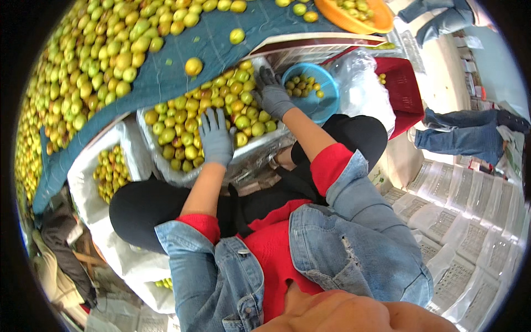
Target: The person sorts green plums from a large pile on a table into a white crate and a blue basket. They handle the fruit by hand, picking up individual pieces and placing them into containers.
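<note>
My left hand point(217, 137), in a grey glove, lies palm down with fingers spread on green-yellow jujube-like fruits point(178, 124) that fill a crate lined with clear plastic point(155, 159). At the right end of that crate, my right hand point(271, 92), also gloved in grey, rests along the inner edge, its fingers over the liner. No fruit shows in either hand; what lies under the palms is hidden. Just right of my right hand stands a blue plastic basket point(327, 106) with several fruits in it.
Beyond the crate, a blue cloth point(166, 79) bears a big heap of fruit point(95, 58). Left stands another lined crate point(83, 170). At right are a red crate point(408, 97), clear plastic point(356, 79), an orange basket point(383, 20), stacked lined crates point(456, 232) and people's legs point(460, 143).
</note>
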Demonstrator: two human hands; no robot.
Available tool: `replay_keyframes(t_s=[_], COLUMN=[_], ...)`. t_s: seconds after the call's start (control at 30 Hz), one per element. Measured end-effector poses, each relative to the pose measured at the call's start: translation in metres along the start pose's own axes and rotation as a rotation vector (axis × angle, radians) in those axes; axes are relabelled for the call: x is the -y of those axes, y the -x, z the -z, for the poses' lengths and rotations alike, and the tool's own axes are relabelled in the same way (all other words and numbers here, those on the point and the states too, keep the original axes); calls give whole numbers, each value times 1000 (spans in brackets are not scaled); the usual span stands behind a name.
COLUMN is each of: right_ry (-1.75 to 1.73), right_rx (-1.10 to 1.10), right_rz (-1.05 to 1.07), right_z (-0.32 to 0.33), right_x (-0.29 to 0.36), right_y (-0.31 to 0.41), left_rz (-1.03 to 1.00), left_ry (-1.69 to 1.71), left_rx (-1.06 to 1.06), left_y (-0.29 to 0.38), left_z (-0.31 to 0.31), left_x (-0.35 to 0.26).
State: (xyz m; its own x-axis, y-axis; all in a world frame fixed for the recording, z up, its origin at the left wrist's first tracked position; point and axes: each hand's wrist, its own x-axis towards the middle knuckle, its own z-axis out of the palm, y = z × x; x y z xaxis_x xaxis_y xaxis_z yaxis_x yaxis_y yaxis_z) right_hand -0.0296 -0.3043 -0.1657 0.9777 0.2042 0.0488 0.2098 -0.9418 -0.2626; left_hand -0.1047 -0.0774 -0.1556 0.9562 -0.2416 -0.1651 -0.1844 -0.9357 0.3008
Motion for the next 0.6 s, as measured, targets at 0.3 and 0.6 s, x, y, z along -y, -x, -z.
replay_keyframes(t_s=[0.3,0.6], right_ry=[-1369,-1907], right_rx=[-1191,-843], right_rz=[-514,-692], right_z=[171,214], right_x=[-56,-185], right_y=[-27,-76], left_rz=[7,1], left_ry=[-35,-15], left_rx=[134,98], left_y=[1,2], left_z=[-4,-11], left_x=[-3,9])
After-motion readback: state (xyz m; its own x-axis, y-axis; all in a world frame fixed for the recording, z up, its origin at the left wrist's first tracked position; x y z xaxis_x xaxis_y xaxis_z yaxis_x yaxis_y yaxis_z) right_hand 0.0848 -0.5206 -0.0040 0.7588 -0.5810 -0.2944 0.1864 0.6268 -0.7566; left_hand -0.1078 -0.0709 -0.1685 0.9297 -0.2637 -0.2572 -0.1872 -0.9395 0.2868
